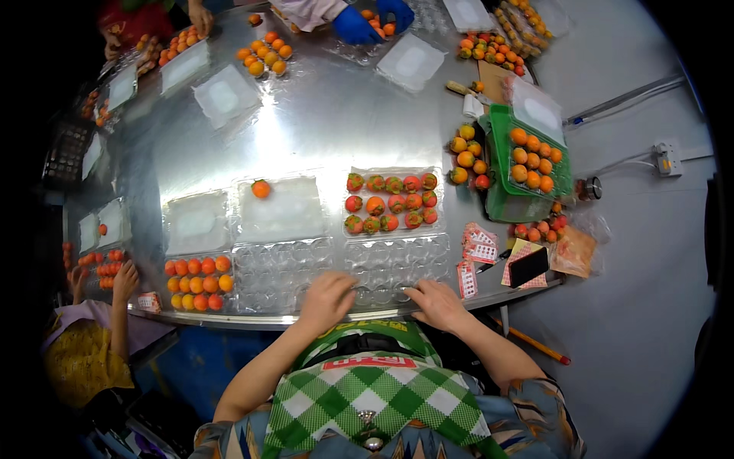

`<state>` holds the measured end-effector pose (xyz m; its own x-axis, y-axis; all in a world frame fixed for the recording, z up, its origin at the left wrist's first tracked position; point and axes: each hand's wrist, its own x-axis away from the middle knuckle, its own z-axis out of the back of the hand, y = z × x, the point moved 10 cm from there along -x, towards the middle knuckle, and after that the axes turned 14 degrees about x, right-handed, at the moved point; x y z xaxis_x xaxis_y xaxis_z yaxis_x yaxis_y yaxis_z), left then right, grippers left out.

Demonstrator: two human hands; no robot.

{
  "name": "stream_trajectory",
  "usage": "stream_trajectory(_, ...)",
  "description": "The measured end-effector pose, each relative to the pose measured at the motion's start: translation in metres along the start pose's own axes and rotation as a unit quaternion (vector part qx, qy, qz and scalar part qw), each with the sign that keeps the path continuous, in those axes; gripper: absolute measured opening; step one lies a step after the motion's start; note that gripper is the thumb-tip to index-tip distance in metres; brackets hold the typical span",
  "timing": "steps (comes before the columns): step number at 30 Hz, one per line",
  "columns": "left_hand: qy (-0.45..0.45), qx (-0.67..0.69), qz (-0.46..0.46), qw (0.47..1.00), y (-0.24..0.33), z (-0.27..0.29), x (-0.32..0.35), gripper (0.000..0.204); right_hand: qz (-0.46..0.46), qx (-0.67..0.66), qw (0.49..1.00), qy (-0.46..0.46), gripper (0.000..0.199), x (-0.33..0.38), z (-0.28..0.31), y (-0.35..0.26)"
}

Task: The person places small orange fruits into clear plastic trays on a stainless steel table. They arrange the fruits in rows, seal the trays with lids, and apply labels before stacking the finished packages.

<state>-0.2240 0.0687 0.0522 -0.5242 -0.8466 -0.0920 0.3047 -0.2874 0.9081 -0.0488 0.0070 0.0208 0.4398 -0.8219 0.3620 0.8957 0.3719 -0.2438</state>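
In front of me lies an opened clear plastic clamshell box (394,260). Its near half has moulded cups with no fruit in them. The far half holds rows of red-orange fruits (395,203) with green leafy caps. My left hand (329,298) is bent over the near left corner of the box, its fingers pointing right. At the near right, my right hand (440,304) has its thumb and fingers closed on the box's edge. Left of this box, another opened clear clamshell (283,268) has a single orange fruit (261,188) on its far half.
Farther left, a clamshell holds rows of orange fruits (199,284). Printed label sheets (479,243) and a black phone (528,268) lie to my right. Beyond them stands a green crate (508,199) bearing more fruit. Co-workers' blue-gloved hands (355,27) and bare hands (125,281) are across and left.
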Motion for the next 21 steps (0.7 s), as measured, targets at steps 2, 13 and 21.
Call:
stream_trajectory(2,-0.055,0.008,0.002,0.998,-0.005,-0.022,0.007,0.025,0.003,0.005,1.0,0.001,0.044,0.004,-0.007,-0.004)
stream_trajectory(13,-0.018,0.08,0.077,0.994,-0.012,0.03,0.018,0.024,0.056,-0.185,0.975,0.11,0.033,-0.16,0.114,-0.053)
stream_trajectory(21,0.105,0.12,0.128,0.979,-0.037,0.102,0.052,0.023,-0.01,-0.015,0.993,0.117,0.046,-0.341,0.08,-0.127)
